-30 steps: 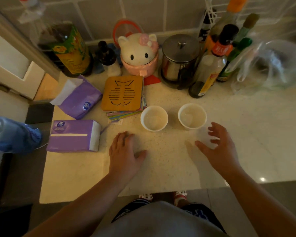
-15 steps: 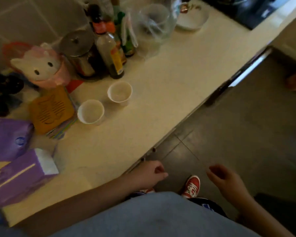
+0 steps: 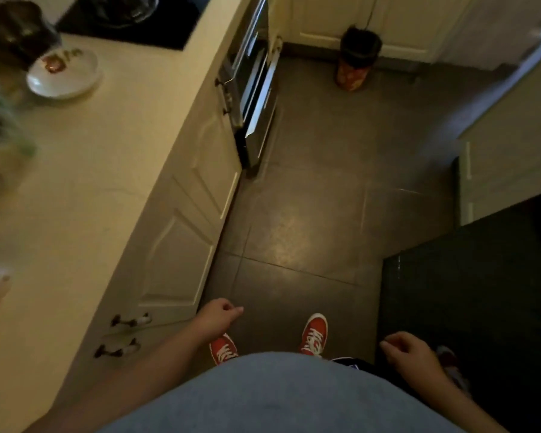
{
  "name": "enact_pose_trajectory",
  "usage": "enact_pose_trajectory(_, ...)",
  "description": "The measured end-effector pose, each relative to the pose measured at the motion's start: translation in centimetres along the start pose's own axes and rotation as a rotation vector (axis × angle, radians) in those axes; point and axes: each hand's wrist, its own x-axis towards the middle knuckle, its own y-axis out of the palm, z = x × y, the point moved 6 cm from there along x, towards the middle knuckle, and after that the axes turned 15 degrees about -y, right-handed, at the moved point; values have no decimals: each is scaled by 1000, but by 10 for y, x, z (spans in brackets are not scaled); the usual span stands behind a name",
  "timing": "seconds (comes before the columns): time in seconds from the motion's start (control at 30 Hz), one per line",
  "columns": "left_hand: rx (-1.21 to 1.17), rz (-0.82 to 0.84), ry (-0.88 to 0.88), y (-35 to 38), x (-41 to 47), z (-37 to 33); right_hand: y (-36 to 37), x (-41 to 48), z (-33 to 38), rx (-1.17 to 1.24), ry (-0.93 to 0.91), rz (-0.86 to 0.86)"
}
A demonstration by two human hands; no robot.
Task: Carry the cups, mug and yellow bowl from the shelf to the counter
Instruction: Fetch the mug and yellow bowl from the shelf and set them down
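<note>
The counter (image 3: pixel 75 189) is a pale cream, plain and unpatterned. On it sits a white plate (image 3: pixel 63 74) with a red-and-green motif painted near its middle. At the counter's far end is a black panel (image 3: pixel 132 29). Under the counter's edge the cabinet doors (image 3: pixel 181 245) are the same cream, with dark handles tipped in white. Away from the counter, the floor (image 3: pixel 319 189) is grey-brown tile with thin pale grout lines. A pair of red shoes (image 3: pixel 314 334) with white laces stands on it. Far across the floor from the counter is an orange-red container (image 3: pixel 353 73) with a black top.
</note>
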Motion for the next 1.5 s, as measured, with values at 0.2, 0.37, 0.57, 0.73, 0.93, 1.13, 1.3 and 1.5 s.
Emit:
enact_pose_trajectory(0.2, 127, -81, 51, 19, -5, -61, -54, 42, -25, 49, 56, 37)
enact_pose_trajectory(0.37, 176, -97, 3, 4, 9, -81, -85, 98, 22, 63, -21, 66)
enact_pose_trajectory(0.57, 235, -89, -91, -28, 54, -108, -124, 188, 96, 76, -87, 126)
enact_pose_trajectory(0.73, 263, -68, -86, -68, 102, -181, -161, 255, 128, 95, -48, 96)
enact_pose_trajectory(0.93, 292, -63, 27, -117, 136, -321, -212, 292, 139, 142, 71, -25)
enact_pose_trajectory(1.13, 284, -31, 159, -123, 154, -476, -256, 320, 120, 204, 181, -112)
enact_pose_trajectory(1.3, 342, 27, 228, -107, 176, -594, -293, 369, 106, 250, 256, -71)
enact_pose_trajectory(1.5, 394, 57, 174, -102, 188, -696, -373, 449, 128, 238, 224, -31)
